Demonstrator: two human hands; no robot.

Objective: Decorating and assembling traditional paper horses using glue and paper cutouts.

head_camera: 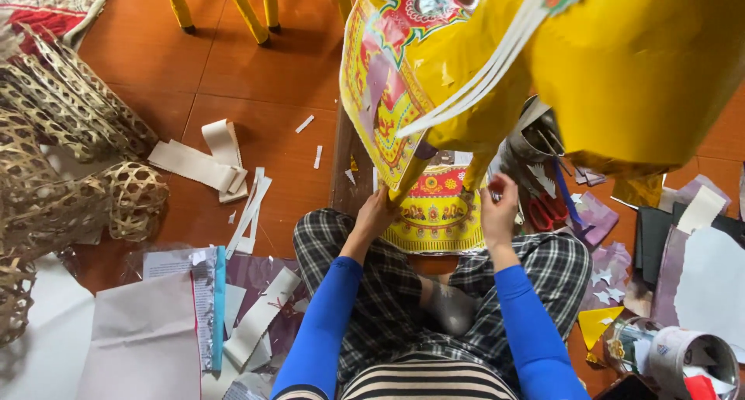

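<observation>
Glossy yellow paper covers the big figure (621,66), its printed panel (438,206) smooth and bright. Far left, the woven bamboo frames (62,159) look rough (dry, matt). The floor (256,66) is smooth orange tile; the sleeves (330,315) are blue cloth.

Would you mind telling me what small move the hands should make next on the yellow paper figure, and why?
Probably press the patterned paper flat. The left hand and right hand each pinch a side of it below the yellow figure, where it hangs curved.

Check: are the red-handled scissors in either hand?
No. The red-handled scissors lie on the floor beside the right hand; both hands, left hand too, touch the yellow paper figure.
</observation>
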